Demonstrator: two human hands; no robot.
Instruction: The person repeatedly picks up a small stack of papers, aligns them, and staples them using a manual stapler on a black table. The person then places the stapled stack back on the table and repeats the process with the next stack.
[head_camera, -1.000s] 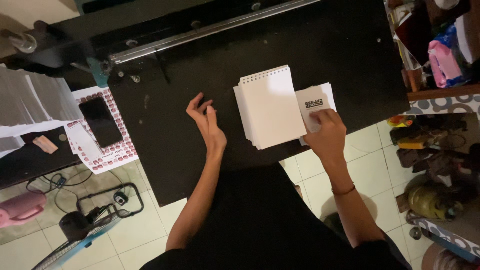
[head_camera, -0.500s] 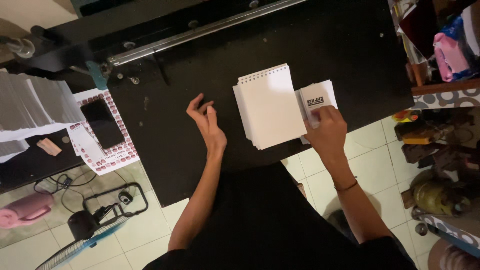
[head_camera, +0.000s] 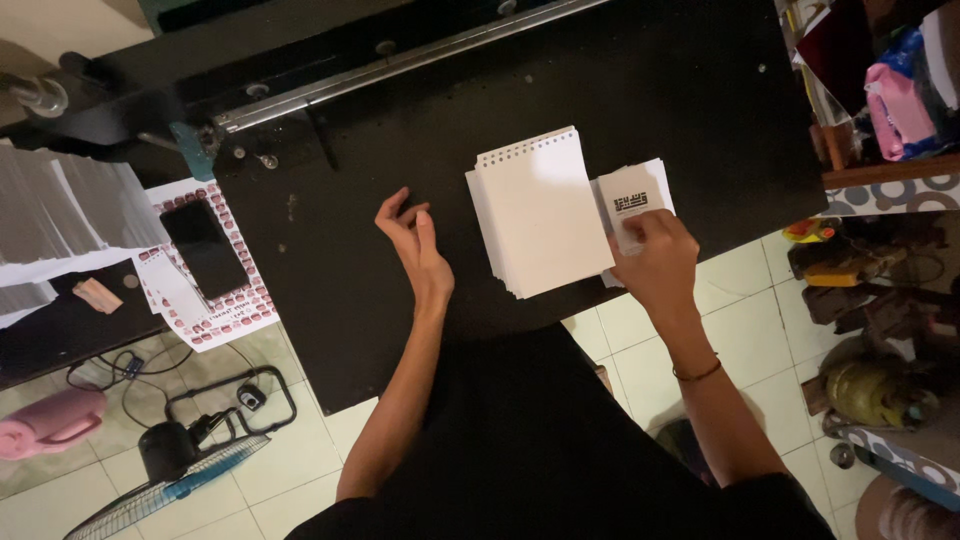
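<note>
the table (head_camera: 520, 120) is matte black, and the spiral-bound pad (head_camera: 540, 210) at its centre is plain cream-white, with a small white card (head_camera: 632, 205) at its 3 o'clock bearing a black square pattern. at the table's 9 o'clock a black phone (head_camera: 205, 245) lies on a white sheet (head_camera: 210, 300) bordered in red-brown dots. toward 7 o'clock, the pale green floor tiles (head_camera: 250, 490) carry a fan (head_camera: 165, 480) with blue blades and a pink object (head_camera: 45, 425).
</note>
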